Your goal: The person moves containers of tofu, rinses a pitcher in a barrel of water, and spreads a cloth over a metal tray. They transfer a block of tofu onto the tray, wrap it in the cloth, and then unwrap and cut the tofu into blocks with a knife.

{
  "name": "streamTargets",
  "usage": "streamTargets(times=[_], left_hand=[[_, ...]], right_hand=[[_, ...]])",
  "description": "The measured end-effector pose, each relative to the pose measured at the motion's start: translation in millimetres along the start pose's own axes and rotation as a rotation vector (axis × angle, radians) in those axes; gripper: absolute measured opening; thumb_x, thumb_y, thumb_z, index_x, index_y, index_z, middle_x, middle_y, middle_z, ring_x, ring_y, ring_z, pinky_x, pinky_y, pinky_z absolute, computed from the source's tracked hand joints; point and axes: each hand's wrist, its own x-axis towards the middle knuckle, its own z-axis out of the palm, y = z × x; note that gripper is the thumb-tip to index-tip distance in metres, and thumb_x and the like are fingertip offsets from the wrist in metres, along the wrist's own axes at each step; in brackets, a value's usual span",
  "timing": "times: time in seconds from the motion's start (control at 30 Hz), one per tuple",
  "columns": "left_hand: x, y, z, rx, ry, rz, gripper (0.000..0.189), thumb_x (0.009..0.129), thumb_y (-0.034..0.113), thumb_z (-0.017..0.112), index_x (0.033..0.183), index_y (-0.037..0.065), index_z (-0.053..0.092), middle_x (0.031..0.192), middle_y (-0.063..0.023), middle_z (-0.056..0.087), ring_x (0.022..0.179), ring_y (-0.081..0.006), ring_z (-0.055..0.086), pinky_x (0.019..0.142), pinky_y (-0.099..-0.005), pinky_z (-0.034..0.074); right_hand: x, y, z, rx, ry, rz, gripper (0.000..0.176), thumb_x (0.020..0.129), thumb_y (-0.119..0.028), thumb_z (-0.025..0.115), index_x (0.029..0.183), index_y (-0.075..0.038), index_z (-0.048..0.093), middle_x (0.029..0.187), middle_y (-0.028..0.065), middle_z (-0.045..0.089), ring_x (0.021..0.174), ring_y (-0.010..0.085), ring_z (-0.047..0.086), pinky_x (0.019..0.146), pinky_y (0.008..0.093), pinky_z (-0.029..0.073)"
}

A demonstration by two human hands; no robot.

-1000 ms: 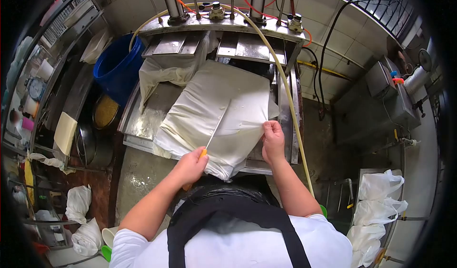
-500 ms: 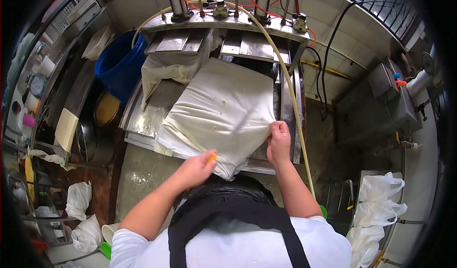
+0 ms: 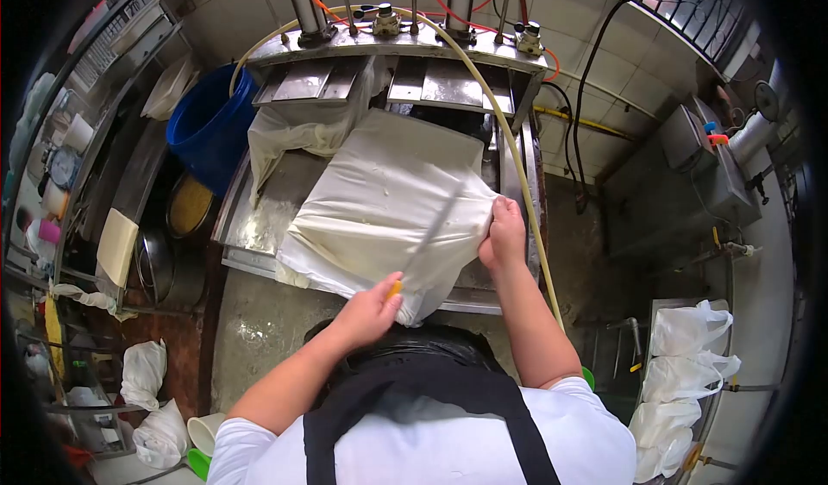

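Observation:
A white cloth [image 3: 379, 192], creased and wet-looking, lies over a flat slab shape on the metal press; what it covers is hidden. My left hand [image 3: 366, 314] is closed round the yellow handle of a knife [image 3: 431, 231], near the cloth's front edge. Its long blade is smeared by motion and points up and away over the cloth. At the cloth's right side, my right hand [image 3: 503, 235] pinches the edge and pulls it taut in folds.
The press frame [image 3: 392, 47] stands behind the cloth. A pale hose [image 3: 509, 131] runs down the right side. To the left are a blue barrel [image 3: 207, 123] and a pot [image 3: 190, 205]. White plastic bags [image 3: 686, 377] stand at the right.
The knife in my left hand has swung, its blade now reaching further up over the cloth. My right hand keeps its hold on the cloth edge. The view has shifted slightly.

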Motion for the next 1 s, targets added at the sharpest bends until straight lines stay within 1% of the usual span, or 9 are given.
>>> streamTargets(times=[0.13, 0.27, 0.33, 0.6, 0.63, 0.67, 0.77, 0.83, 1.0], left_hand=[[-11.1, 16.4, -9.8, -0.035, 0.117, -0.173, 0.054, 0.105, 0.029, 0.059, 0.155, 0.01, 0.048, 0.115, -0.0258, 0.073, 0.108, -0.0365, 0.072, 0.095, -0.0412, 0.054], [-19.2, 21.4, -3.1, -0.093, 0.045, 0.178, 0.055, 0.105, 0.031, 0.058, 0.152, 0.005, 0.05, 0.118, -0.0305, 0.071, 0.11, -0.0435, 0.071, 0.099, -0.0434, 0.053], [-9.8, 4.1, -9.6, -0.024, 0.014, -0.176, 0.054, 0.105, 0.031, 0.059, 0.153, 0.007, 0.049, 0.12, -0.0291, 0.071, 0.112, -0.0429, 0.07, 0.1, -0.0425, 0.053], [-16.9, 1.6, -16.1, 0.01, 0.009, -0.032, 0.052, 0.104, 0.031, 0.06, 0.151, 0.008, 0.053, 0.122, -0.0277, 0.071, 0.113, -0.0376, 0.071, 0.099, -0.0413, 0.054], [-7.9, -16.8, -23.7, -0.1, -0.012, -0.249, 0.053, 0.104, 0.031, 0.06, 0.15, 0.006, 0.054, 0.122, -0.0264, 0.072, 0.111, -0.0341, 0.072, 0.098, -0.0401, 0.054], [-3.4, -43.6, -26.9, -0.065, 0.14, -0.176, 0.054, 0.103, 0.031, 0.061, 0.149, 0.003, 0.054, 0.119, -0.0252, 0.073, 0.105, -0.0315, 0.072, 0.097, -0.0405, 0.054], [-18.6, -38.9, -63.3, -0.062, 0.219, -0.293, 0.051, 0.105, 0.025, 0.061, 0.153, 0.008, 0.052, 0.076, -0.0004, 0.06, 0.056, -0.0105, 0.054, 0.052, -0.0295, 0.048], [-44.5, -21.7, -86.9, -0.381, 0.226, -0.359, 0.051, 0.105, 0.023, 0.06, 0.152, 0.004, 0.051, 0.081, -0.0065, 0.065, 0.057, -0.0133, 0.058, 0.054, -0.0304, 0.05], [-106.6, -10.1, -101.9, -0.584, 0.285, -0.34, 0.051, 0.106, 0.018, 0.058, 0.155, 0.006, 0.048, 0.075, -0.001, 0.058, 0.049, -0.0072, 0.049, 0.045, -0.0243, 0.041]], right_hand=[[-0.3, 7.6, 0.0, 0.02, 0.01, 0.036, 0.022, 0.114, -0.023, 0.046, 0.116, -0.001, 0.052, 0.115, 0.0138, 0.064, 0.105, 0.0235, 0.065, 0.099, 0.0418, 0.054], [-1.1, -5.3, 3.6, 0.072, 0.032, 0.047, 0.026, 0.114, -0.023, 0.045, 0.118, 0.002, 0.052, 0.116, 0.0152, 0.065, 0.106, 0.0251, 0.065, 0.099, 0.0425, 0.054], [0.7, -4.4, 0.4, 0.097, 0.046, 0.059, 0.027, 0.114, -0.023, 0.044, 0.119, 0.002, 0.052, 0.117, 0.0164, 0.065, 0.108, 0.0265, 0.065, 0.1, 0.0434, 0.054], [-1.0, -0.2, -4.8, 0.084, 0.042, 0.048, 0.026, 0.113, -0.022, 0.044, 0.118, 0.003, 0.053, 0.119, 0.0181, 0.063, 0.11, 0.0284, 0.064, 0.101, 0.0444, 0.054], [-3.2, -1.9, -4.8, 0.061, 0.041, 0.056, 0.025, 0.114, -0.021, 0.045, 0.115, 0.002, 0.053, 0.115, 0.016, 0.065, 0.107, 0.0261, 0.065, 0.099, 0.0426, 0.054], [-1.7, 1.8, -10.3, 0.066, 0.035, 0.055, 0.025, 0.114, -0.021, 0.045, 0.115, 0.002, 0.053, 0.115, 0.016, 0.065, 0.107, 0.0261, 0.065, 0.099, 0.0426, 0.054], [4.7, 6.2, -39.4, -0.136, -0.023, 0.055, 0.026, 0.111, -0.024, 0.051, 0.114, 0.001, 0.057, 0.111, 0.0114, 0.066, 0.105, 0.0216, 0.065, 0.093, 0.0395, 0.055], [8.0, -7.3, -56.9, -0.916, -0.116, 0.089, 0.03, 0.105, -0.027, 0.061, 0.116, 0.001, 0.061, 0.11, 0.0121, 0.068, 0.101, 0.0252, 0.067, 0.088, 0.0406, 0.055], [4.4, 8.2, -62.6, -1.329, 0.061, -0.421, 0.028, 0.097, -0.024, 0.069, 0.11, 0.0, 0.068, 0.103, 0.0204, 0.07, 0.098, 0.0382, 0.068, 0.087, 0.0465, 0.054]])
